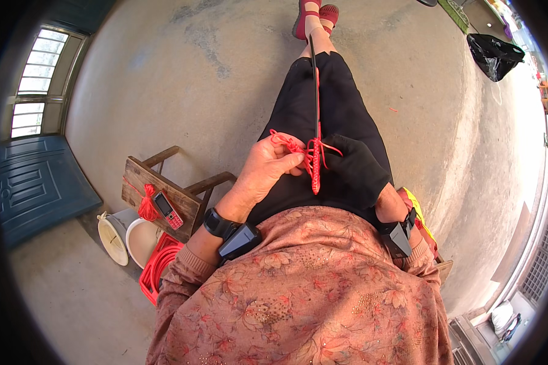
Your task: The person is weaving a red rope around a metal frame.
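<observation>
Two hands work at one thin dark rod [315, 91], which runs from between the ankles up along the black trousers [286, 103] to the lap. Around its near end sits one red woven sleeve [315, 167], in the gap between the hands, with loose strands sticking out to both sides.

The left hand [265, 163] is bare and holds a small tangle of red cord [288, 143] in a narrow pinch of thumb and fingers, just left of the sleeve. The right hand [360, 173] wears a black glove and is close on the sleeve's other side; one strand reaches toward it, but the dark fingers are lost against the trousers, so I cannot tell what they grip.

Each wrist carries one dark device, left [240, 241] and right [397, 239]. Two red shoes [299, 25] show at the far end of the legs.

To the left stands one wooden stool [144, 173], bearing one bundle of red string [147, 207] and one phone [168, 210]. Beside it are two pale buckets [112, 240] and one red basket [145, 285] with a coil of red line [158, 263]; the left forearm and sleeve partly block the basket. One black bag [495, 56] lies far right.
</observation>
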The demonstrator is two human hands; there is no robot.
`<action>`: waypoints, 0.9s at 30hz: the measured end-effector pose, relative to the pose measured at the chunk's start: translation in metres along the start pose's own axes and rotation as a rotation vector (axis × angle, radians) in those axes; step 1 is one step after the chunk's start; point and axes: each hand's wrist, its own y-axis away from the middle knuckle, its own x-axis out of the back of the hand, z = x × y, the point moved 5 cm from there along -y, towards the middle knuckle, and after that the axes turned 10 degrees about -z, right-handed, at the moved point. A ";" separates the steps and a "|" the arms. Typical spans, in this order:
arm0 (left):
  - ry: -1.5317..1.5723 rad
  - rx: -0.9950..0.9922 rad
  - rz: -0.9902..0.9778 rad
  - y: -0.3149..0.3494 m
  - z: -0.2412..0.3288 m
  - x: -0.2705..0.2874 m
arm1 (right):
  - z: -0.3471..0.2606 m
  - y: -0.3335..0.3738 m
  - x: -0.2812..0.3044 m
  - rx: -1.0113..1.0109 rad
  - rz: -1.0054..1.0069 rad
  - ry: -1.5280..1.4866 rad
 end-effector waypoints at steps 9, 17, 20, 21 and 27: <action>0.012 0.013 0.006 0.001 0.002 -0.001 | -0.002 0.001 0.000 -0.026 0.017 0.004; 0.010 0.018 0.013 0.001 0.002 -0.001 | -0.003 0.000 0.001 -0.017 0.012 0.054; 0.010 0.019 0.011 0.001 0.001 -0.001 | -0.002 0.001 0.001 -0.039 0.004 0.061; 0.010 0.020 0.009 0.001 0.001 -0.001 | -0.002 0.001 0.001 -0.041 0.004 0.061; 0.010 0.015 0.006 0.000 0.001 0.000 | -0.003 0.001 0.001 -0.026 0.010 0.061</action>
